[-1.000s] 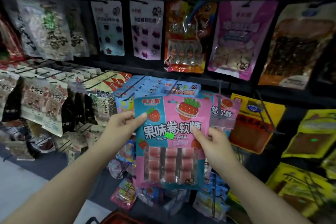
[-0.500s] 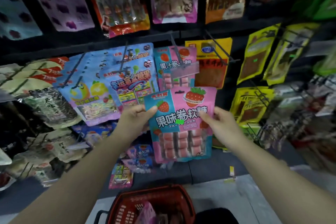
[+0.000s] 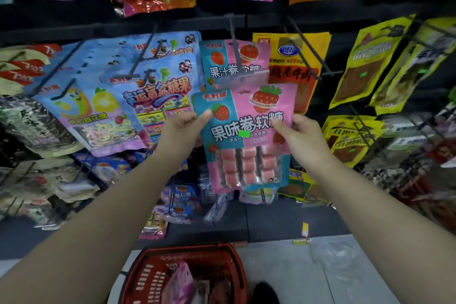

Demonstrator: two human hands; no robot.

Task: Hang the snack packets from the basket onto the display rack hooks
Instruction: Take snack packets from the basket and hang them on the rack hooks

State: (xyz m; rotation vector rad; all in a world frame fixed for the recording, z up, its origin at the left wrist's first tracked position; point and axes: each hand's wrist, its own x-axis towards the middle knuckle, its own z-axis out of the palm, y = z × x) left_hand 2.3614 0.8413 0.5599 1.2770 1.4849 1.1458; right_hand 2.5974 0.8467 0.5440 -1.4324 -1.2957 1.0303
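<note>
The pink and blue plastic strawberry candy packet (image 3: pixel 244 136) is not on a hook yet. It sits just below a matching hung packet (image 3: pixel 234 61) on the black metal hook (image 3: pixel 234 39). The left hand (image 3: pixel 182 128) and right hand (image 3: pixel 301 136) pinch its sides. Far below it, the red plastic basket (image 3: pixel 153 276) has more packets to hang.

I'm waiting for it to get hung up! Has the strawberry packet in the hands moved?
Yes. The held strawberry packet is lower now, just under the matching hanging packet; a second ago it covered that packet's left part.
</note>
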